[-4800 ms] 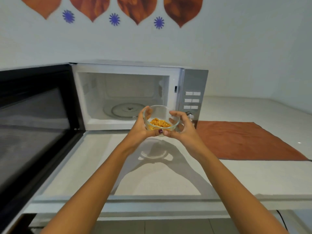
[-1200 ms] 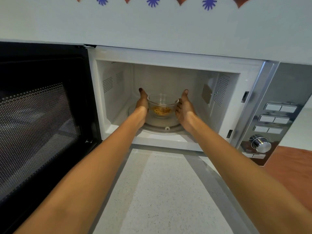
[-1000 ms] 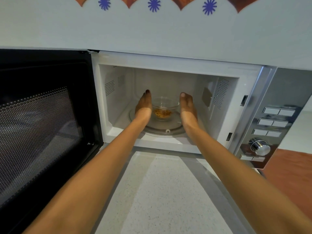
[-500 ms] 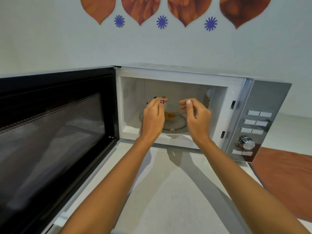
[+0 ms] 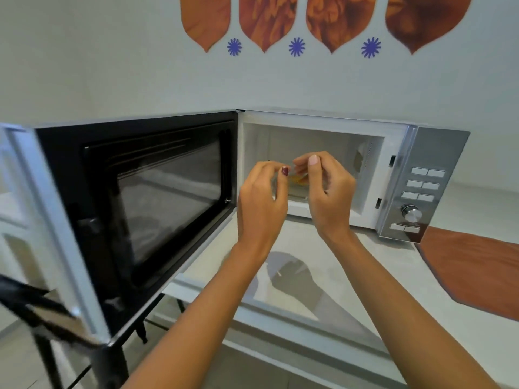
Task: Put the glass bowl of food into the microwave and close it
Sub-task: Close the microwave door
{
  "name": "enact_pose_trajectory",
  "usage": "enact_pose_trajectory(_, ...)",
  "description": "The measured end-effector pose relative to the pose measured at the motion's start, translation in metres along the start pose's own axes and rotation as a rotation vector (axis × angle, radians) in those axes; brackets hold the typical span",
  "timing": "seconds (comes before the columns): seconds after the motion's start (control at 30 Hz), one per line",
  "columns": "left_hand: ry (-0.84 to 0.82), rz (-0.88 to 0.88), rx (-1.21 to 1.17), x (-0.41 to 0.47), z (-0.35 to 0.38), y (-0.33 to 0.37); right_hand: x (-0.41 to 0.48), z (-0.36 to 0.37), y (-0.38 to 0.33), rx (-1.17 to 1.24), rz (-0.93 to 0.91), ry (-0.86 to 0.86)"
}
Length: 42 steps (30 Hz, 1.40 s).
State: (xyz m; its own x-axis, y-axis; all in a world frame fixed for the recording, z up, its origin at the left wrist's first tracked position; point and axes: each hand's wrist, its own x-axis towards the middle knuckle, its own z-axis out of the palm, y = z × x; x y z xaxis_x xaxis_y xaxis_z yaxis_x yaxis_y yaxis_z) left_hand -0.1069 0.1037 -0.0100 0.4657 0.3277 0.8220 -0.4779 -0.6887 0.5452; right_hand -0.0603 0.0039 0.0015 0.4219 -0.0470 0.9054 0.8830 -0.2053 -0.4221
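The microwave stands on the worktop, its door swung wide. Left hand and right hand hover before the opening, fingers loosely curled, gripping nothing. The glass bowl sits inside, behind them.

Door (wide open), cavity unobstructed

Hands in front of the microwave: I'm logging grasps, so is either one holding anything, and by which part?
Nothing is held. The left hand and right hand are empty; the glass bowl sits inside the microwave.
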Motion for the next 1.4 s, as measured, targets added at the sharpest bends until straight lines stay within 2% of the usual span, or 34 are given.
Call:
enact_pose_trajectory(0.17, 0.059, 0.110, 0.176, -0.034, -0.064, 0.021, -0.018, 0.021, -0.056, 0.135, -0.038, -0.003)
enact_pose_trajectory(0.33, 0.197, 0.223, 0.394, -0.049, -0.110, 0.027, -0.028, 0.043, -0.097, 0.228, -0.067, -0.048)
enact_pose_trajectory(0.47, 0.346, 0.269, 0.509, -0.048, -0.144, 0.027, -0.032, 0.060, -0.124, 0.293, -0.104, -0.146)
enact_pose_trajectory(0.6, 0.461, 0.279, 0.509, -0.041, -0.173, 0.023, -0.029, 0.079, -0.146, 0.323, -0.162, -0.284)
enact_pose_trajectory(0.77, 0.516, 0.196, 0.289, -0.035, -0.193, 0.012, -0.023, 0.096, -0.166, 0.364, -0.183, -0.442)
enact_pose_trajectory(1.07, 0.513, -0.004, 0.175, -0.034, -0.205, -0.005, -0.017, 0.113, -0.176, 0.320, -0.169, -0.559)
enact_pose_trajectory(1.23, 0.515, -0.213, -0.090, -0.032, -0.213, -0.010, -0.014, 0.110, -0.177, 0.340, -0.173, -0.479)
enact_pose_trajectory(1.4, 0.398, -0.379, -0.283, -0.032, -0.222, -0.009, -0.020, 0.098, -0.178, 0.355, -0.142, -0.410)
